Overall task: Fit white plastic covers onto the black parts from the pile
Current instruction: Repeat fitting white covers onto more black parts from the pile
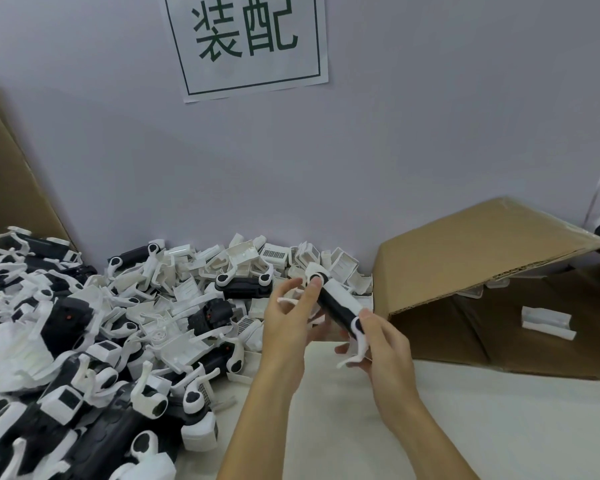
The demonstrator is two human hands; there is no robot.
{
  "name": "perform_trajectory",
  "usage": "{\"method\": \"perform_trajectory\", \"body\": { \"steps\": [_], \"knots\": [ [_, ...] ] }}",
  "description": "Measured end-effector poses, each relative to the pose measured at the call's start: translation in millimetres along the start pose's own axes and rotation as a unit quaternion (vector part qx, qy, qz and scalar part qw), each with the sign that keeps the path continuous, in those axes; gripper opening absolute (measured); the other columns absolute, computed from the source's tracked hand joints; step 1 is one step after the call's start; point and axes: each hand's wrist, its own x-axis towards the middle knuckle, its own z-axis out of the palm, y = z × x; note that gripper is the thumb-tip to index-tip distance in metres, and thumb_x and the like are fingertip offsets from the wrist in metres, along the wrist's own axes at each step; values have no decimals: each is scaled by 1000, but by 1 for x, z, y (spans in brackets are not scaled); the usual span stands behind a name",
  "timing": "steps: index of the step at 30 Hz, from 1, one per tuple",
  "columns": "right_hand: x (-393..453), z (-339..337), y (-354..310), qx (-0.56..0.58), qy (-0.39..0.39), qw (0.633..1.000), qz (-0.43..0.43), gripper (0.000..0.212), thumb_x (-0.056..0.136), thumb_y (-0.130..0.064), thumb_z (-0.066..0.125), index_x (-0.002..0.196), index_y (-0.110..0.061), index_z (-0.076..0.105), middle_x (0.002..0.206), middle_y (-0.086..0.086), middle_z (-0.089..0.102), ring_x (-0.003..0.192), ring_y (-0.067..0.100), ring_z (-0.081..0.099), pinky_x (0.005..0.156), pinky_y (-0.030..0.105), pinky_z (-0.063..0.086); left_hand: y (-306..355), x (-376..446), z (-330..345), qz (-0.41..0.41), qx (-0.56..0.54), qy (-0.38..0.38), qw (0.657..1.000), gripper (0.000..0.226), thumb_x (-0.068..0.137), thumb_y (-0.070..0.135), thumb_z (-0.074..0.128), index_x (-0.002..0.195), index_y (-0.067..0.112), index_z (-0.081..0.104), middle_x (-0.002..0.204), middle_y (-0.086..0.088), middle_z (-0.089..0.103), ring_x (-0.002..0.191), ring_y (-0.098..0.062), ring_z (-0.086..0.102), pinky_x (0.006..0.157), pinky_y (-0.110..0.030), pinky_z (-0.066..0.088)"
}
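I hold one black part (pixel 333 304) with a white cover on it, tilted, above the table in front of the pile. My left hand (pixel 290 320) grips its far end, thumb and fingers around the white arm there. My right hand (pixel 383 344) grips the near end, thumb on the white cap, with a white arm sticking out below the fingers. A big pile of black parts and white covers (pixel 101 334) fills the left and the back of the table.
An open cardboard box (pixel 492 282) lies on its side at the right, with a white cover (pixel 548 322) inside. Another cardboard sheet (pixel 11 174) leans at the far left. A wall with a paper sign (pixel 246 43) stands behind. The white tabletop (pixel 326 427) is in front.
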Motion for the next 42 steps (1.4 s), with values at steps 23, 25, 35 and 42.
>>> {"method": "perform_trajectory", "body": {
  "steps": [23, 25, 35, 42],
  "knots": [
    [-11, 17, -12, -151, -11, 969, 194, 36, 100, -33, 49, 80, -13, 71, 55, -2, 65, 42, 13, 58, 39, 18, 34, -18, 10, -32, -10, 125, 59, 990, 22, 101, 35, 55, 106, 15, 60, 97, -3, 68, 61, -15, 71, 51, -27, 55],
    [-7, 21, -18, -74, 16, 962, 263, 34, 98, -32, 49, 90, -6, 71, 60, 6, 67, 42, 20, 56, 40, 20, 31, -20, 9, -35, -18, 94, 91, 991, 22, 105, 32, 44, 109, 18, 60, 104, -1, 65, 65, -20, 71, 51, -28, 54],
    [62, -16, -171, 348, 14, 937, 21, 64, 102, -50, 27, 149, -6, 34, 139, 27, 45, 120, 46, 53, 93, 44, 51, -28, 10, -33, 29, 117, 110, 987, 27, 108, 20, 35, 100, 21, 60, 106, -7, 64, 69, -28, 66, 63, -35, 52],
    [21, -11, -61, -16, 25, 991, 134, 30, 102, -8, 42, 107, 8, 67, 74, 15, 71, 58, 21, 65, 55, 25, 47, -39, 12, -29, 24, 177, 100, 979, 25, 106, 15, 40, 94, 17, 62, 90, -7, 70, 62, -21, 64, 59, -30, 49]
  ]
}}
